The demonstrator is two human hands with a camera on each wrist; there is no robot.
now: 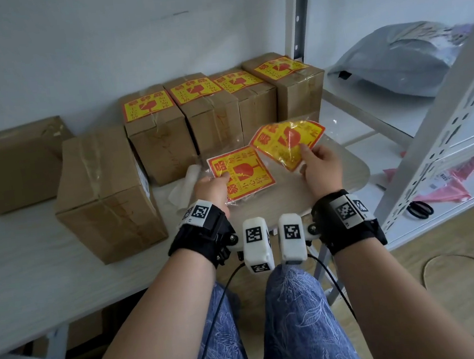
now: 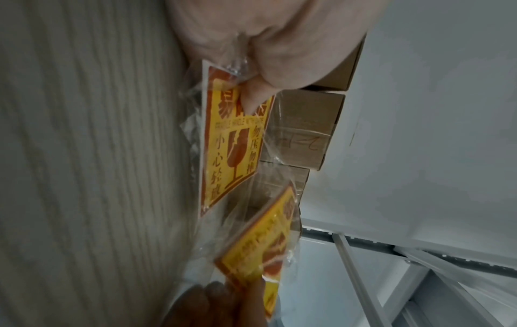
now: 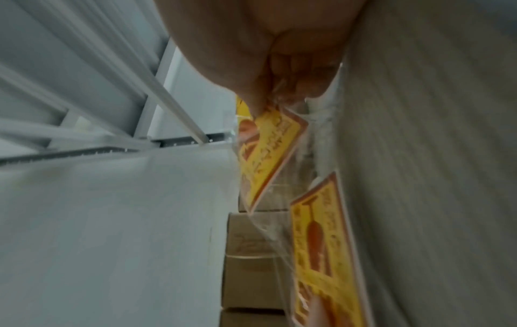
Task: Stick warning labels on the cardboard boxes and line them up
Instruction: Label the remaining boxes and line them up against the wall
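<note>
My left hand [image 1: 212, 187] pinches the near corner of a stack of yellow-and-red warning labels in a clear plastic bag [image 1: 242, 174], [image 2: 232, 141], low over the table. My right hand [image 1: 319, 162] pinches a single warning label [image 1: 287, 139], [image 3: 265, 154] lifted up and to the right of the stack. Several cardboard boxes with labels on top [image 1: 195, 119] stand in a row against the wall. An unlabelled box [image 1: 105, 192] stands in front at the left, and another unlabelled box [image 1: 14, 163] lies further left.
A strip of white backing paper [image 1: 185, 184] lies between the unlabelled box and the stack. A white metal shelf [image 1: 427, 120] at the right holds a grey plastic bag [image 1: 398, 59], pink bags [image 1: 451, 187] and black scissors [image 1: 419, 209]. The table edge [image 1: 124, 288] runs in front of my knees.
</note>
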